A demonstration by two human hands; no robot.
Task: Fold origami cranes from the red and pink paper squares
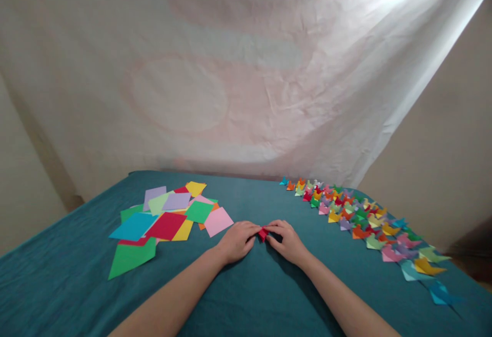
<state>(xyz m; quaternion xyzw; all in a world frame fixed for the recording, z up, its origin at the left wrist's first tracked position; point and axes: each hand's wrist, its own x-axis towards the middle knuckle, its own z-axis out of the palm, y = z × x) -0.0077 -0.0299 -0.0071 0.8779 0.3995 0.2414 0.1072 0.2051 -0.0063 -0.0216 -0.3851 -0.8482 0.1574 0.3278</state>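
Observation:
A small piece of folded red paper lies between my two hands at the middle of the table. My left hand grips its left side, fingertips pressed against the paper. From the right, my right hand pinches the other side between thumb and fingers. The paper is compact and creased, and the fingertips hide part of it, so its exact folded shape cannot be made out.
Loose coloured paper squares lie in an overlapping pile to the left. Several rows of small folded paper birds run along the right edge. A teal cloth covers the table, and a pale sheet hangs behind it.

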